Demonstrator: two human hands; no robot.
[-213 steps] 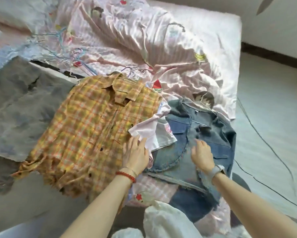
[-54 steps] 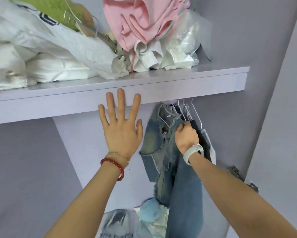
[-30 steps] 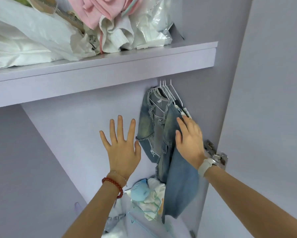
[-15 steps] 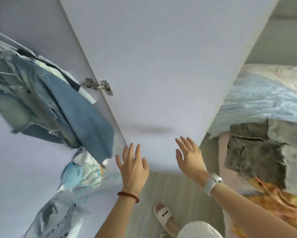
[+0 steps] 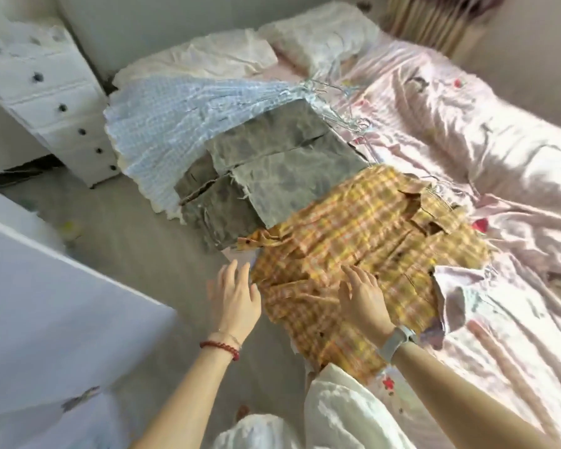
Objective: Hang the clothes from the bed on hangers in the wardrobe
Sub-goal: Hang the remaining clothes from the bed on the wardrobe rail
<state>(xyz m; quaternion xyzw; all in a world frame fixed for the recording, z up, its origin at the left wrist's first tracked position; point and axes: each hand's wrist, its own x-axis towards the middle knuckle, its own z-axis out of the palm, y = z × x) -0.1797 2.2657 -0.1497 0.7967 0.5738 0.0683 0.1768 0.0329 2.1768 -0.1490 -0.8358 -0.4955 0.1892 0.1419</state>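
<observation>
Both hands, left (image 5: 235, 298) and right (image 5: 361, 298), hover open and empty at 6 o'clock over the plaid shirt (image 5: 363, 244); it, the grey garment (image 5: 269, 170) and blue garment (image 5: 169, 131) at 11 o'clock remain unhung on the bed (image 5: 467, 131).

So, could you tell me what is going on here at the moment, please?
A person is standing at the bed, clearing clothes off it to hang in the wardrobe. Both hands are open and reaching for the yellow plaid shirt at the bed's near edge: the right hand is over the shirt's lower part, and the left hand is just beside its hem. Neither grips anything. Beyond the shirt lie a grey garment and a pale blue textured one, with wire hangers near them.
</observation>
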